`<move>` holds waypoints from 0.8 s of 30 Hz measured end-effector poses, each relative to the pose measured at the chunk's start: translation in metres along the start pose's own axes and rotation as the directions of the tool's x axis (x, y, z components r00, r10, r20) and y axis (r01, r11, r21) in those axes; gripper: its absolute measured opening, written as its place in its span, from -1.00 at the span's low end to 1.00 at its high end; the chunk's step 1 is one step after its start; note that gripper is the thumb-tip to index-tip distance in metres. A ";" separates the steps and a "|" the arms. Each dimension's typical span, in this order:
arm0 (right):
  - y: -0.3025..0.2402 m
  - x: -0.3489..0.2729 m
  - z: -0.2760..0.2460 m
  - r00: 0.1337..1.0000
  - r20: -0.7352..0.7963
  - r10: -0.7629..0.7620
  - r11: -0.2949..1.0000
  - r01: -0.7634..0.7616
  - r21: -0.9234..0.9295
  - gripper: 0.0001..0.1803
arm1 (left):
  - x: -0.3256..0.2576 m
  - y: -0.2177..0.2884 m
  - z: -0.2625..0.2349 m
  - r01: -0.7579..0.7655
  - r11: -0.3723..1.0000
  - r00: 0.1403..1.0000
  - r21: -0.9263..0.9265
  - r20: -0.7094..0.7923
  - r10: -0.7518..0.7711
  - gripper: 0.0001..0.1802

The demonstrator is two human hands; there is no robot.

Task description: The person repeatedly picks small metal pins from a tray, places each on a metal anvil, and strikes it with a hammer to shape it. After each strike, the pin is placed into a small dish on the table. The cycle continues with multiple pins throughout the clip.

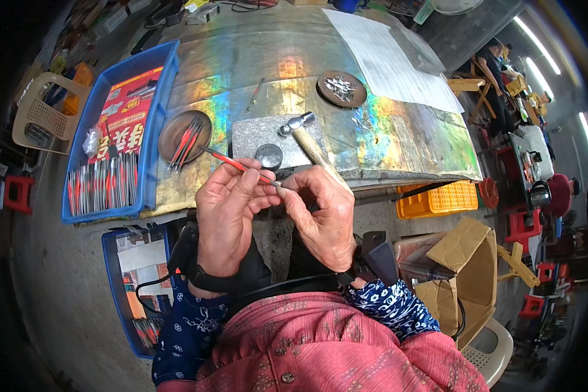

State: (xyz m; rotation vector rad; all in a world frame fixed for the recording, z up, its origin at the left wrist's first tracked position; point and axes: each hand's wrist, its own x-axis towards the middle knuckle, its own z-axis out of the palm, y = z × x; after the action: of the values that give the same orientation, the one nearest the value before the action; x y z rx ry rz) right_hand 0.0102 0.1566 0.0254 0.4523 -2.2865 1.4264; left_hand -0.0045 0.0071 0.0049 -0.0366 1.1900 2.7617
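Observation:
My left hand [227,222] is closed around a slim red-and-black rod [232,161], which slants down to the right. At the rod's lower end, the thumb and fingers of my right hand [323,212] are pinched together; whether they grip the rod's tip or a small part there is hidden. Just beyond my hands lies a speckled grey stone slab [251,132] with a small dark round block [268,156] on it. A hammer [317,151] with a wooden handle rests across the slab, its handle reaching behind my right hand.
Similar rods [187,140] lie in a brown dish [168,129]; another dish [330,97] holds small silvery pieces. A blue crate [171,68] with packed rods sits on the left. White sheeting [398,68] covers the far right. Below are a yellow crate [438,201] and cardboard box [475,251].

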 end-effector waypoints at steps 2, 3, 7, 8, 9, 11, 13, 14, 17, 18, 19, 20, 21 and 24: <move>0.001 0.003 -0.006 0.999 0.031 -0.025 0.998 0.026 -0.060 -0.84 | 0.005 0.002 -0.002 -0.004 1.000 1.000 0.020 0.019 0.004 -0.81; 0.003 0.004 -0.010 0.997 0.057 -0.043 0.995 0.048 -0.090 -0.83 | 0.008 0.004 -0.003 -0.017 0.999 0.999 0.044 0.031 0.016 -0.81; 0.013 0.011 -0.030 0.990 0.066 -0.126 0.901 0.142 -0.409 -0.79 | 0.026 0.010 -0.009 -0.143 0.959 0.989 0.244 0.062 0.132 -0.82; 0.015 0.011 -0.035 0.989 0.092 -0.114 0.859 0.144 -0.492 -0.75 | 0.030 0.011 -0.010 -0.168 0.936 0.986 0.309 0.062 0.156 -0.82; 0.018 0.010 -0.037 0.990 0.118 -0.080 0.821 0.132 -0.555 -0.73 | 0.034 0.011 -0.011 -0.210 0.905 0.978 0.369 0.091 0.190 -0.84; 0.023 0.009 -0.042 0.985 0.169 -0.030 0.765 0.131 -0.630 -0.63 | 0.040 0.009 -0.010 -0.249 0.866 0.968 0.434 0.089 0.234 -0.86; 0.028 0.006 -0.044 0.986 0.162 0.039 0.769 0.073 -0.635 -0.59 | 0.044 0.004 -0.009 -0.285 0.839 0.957 0.463 0.096 0.272 -0.89; 0.030 0.005 -0.044 0.984 0.157 0.080 0.771 0.039 -0.636 -0.57 | 0.046 0.004 -0.009 -0.291 0.812 0.955 0.506 0.111 0.274 -0.88; 0.034 0.003 -0.044 0.979 0.165 0.121 0.775 0.011 -0.632 -0.52 | 0.049 0.002 -0.010 -0.325 0.752 0.945 0.574 0.156 0.289 -0.87; 0.035 0.003 -0.044 0.977 0.160 0.140 0.780 -0.009 -0.626 -0.52 | 0.049 0.001 -0.011 -0.324 0.748 0.945 0.579 0.152 0.291 -0.87; 0.035 0.002 -0.043 0.975 0.164 0.153 0.776 -0.016 -0.630 -0.51 | 0.050 0.000 -0.011 -0.323 0.745 0.945 0.583 0.148 0.293 -0.87; 0.036 0.002 -0.042 0.973 0.164 0.161 0.776 -0.022 -0.630 -0.50 | 0.050 0.000 -0.011 -0.320 0.744 0.945 0.586 0.146 0.292 -0.87; 0.037 0.002 -0.042 0.972 0.165 0.169 0.777 -0.029 -0.629 -0.49 | 0.051 -0.001 -0.011 -0.317 0.743 0.946 0.589 0.143 0.290 -0.87; 0.038 0.002 -0.041 0.975 0.167 0.149 0.784 -0.014 -0.621 -0.48 | 0.051 -0.001 -0.011 -0.317 0.740 0.946 0.593 0.143 0.291 -0.87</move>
State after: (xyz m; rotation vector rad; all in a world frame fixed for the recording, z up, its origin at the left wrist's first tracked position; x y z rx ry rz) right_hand -0.0031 0.2093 0.0133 0.2995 -2.7906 0.5931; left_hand -0.0549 0.0052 -0.0073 0.3074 2.1903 2.4378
